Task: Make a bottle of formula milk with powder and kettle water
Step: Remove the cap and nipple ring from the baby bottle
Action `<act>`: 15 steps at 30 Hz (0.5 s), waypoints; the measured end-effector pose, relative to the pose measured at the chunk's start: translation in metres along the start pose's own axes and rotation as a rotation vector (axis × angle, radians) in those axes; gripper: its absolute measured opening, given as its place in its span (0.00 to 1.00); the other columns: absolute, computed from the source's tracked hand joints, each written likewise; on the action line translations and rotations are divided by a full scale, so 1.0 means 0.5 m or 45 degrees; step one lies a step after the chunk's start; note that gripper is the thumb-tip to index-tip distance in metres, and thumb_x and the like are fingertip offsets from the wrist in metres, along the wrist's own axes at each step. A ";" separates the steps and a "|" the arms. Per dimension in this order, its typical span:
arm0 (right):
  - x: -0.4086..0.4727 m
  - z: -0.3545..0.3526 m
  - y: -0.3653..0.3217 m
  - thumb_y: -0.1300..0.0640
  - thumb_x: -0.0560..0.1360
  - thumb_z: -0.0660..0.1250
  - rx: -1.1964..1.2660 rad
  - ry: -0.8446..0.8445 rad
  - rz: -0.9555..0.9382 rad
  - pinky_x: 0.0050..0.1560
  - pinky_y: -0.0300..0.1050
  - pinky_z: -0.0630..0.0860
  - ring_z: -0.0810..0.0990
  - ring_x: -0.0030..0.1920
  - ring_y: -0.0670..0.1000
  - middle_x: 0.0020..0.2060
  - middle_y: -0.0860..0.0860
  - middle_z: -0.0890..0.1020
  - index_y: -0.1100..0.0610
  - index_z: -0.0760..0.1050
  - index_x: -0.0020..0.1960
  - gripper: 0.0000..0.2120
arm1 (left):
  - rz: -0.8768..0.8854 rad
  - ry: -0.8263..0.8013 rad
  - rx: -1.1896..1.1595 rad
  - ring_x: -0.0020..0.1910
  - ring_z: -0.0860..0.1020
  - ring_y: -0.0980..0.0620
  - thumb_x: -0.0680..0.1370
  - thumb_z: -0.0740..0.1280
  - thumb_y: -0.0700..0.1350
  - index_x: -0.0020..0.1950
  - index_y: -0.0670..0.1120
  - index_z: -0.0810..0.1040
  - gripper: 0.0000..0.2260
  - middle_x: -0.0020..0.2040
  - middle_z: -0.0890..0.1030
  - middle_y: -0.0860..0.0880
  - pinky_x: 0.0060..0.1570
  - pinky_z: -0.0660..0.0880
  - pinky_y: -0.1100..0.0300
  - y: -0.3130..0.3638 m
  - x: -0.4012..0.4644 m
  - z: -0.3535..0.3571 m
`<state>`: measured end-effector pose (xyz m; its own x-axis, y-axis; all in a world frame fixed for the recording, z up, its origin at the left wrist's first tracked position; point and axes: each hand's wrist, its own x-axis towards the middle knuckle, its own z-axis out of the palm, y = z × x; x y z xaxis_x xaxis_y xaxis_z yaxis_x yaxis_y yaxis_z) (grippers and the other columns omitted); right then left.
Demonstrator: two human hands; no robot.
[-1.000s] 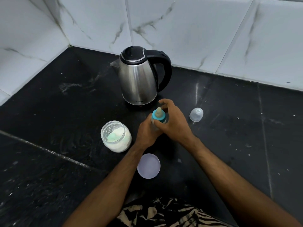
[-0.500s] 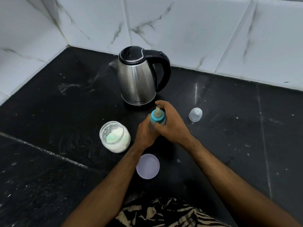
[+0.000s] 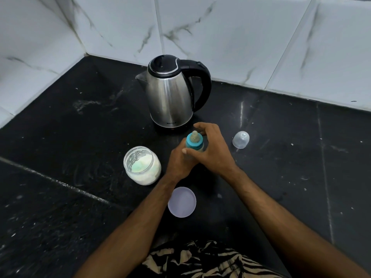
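Note:
A baby bottle (image 3: pixel 194 142) with a blue collar and a pale teat stands upright on the black counter, just in front of the steel kettle (image 3: pixel 170 97). My left hand (image 3: pixel 179 161) wraps the bottle's body from the left. My right hand (image 3: pixel 212 149) curls around the blue collar from the right, thumb in front and fingers behind. Most of the bottle's body is hidden by both hands. An open glass jar of white powder (image 3: pixel 142 165) with a pale green scoop inside sits to the left of my hands.
The jar's lilac lid (image 3: pixel 181 202) lies flat on the counter (image 3: pixel 60 137) under my left forearm. The bottle's clear dome cap (image 3: pixel 241 139) rests to the right of my right hand. White marble-tiled walls close the back and left side.
My right hand's fingers have shifted a little around the blue collar. The bottle, jar, lid and kettle stay in place.

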<state>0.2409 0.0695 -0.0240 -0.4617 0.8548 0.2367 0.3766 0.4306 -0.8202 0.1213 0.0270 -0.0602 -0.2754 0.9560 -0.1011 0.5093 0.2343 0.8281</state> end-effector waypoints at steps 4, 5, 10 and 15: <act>0.000 0.009 -0.001 0.50 0.67 0.78 -0.103 0.087 0.050 0.56 0.45 0.77 0.75 0.55 0.47 0.56 0.48 0.75 0.53 0.71 0.64 0.30 | -0.027 -0.034 0.001 0.66 0.76 0.50 0.75 0.74 0.47 0.71 0.46 0.70 0.27 0.66 0.77 0.47 0.68 0.72 0.53 0.005 0.003 0.001; -0.001 0.008 -0.001 0.51 0.67 0.78 -0.100 0.075 0.043 0.56 0.47 0.77 0.75 0.55 0.48 0.56 0.49 0.76 0.53 0.71 0.65 0.29 | -0.026 -0.035 0.012 0.66 0.76 0.49 0.75 0.74 0.47 0.71 0.46 0.70 0.27 0.66 0.77 0.47 0.68 0.73 0.52 0.004 0.004 0.001; -0.002 -0.003 -0.005 0.56 0.69 0.73 0.044 -0.058 -0.021 0.63 0.46 0.75 0.74 0.61 0.48 0.64 0.51 0.72 0.57 0.68 0.69 0.31 | -0.017 -0.017 0.004 0.66 0.76 0.49 0.75 0.74 0.44 0.71 0.45 0.71 0.25 0.66 0.78 0.46 0.69 0.73 0.49 0.001 0.002 0.001; 0.002 0.000 0.001 0.48 0.67 0.79 -0.029 0.022 0.050 0.57 0.36 0.73 0.73 0.57 0.45 0.60 0.49 0.71 0.54 0.67 0.69 0.36 | -0.029 -0.028 0.019 0.68 0.75 0.48 0.76 0.74 0.47 0.72 0.45 0.68 0.27 0.68 0.76 0.45 0.69 0.70 0.57 0.002 0.006 0.006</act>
<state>0.2409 0.0706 -0.0243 -0.4323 0.8761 0.2136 0.4123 0.4027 -0.8172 0.1234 0.0304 -0.0616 -0.2693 0.9539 -0.1322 0.5151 0.2586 0.8172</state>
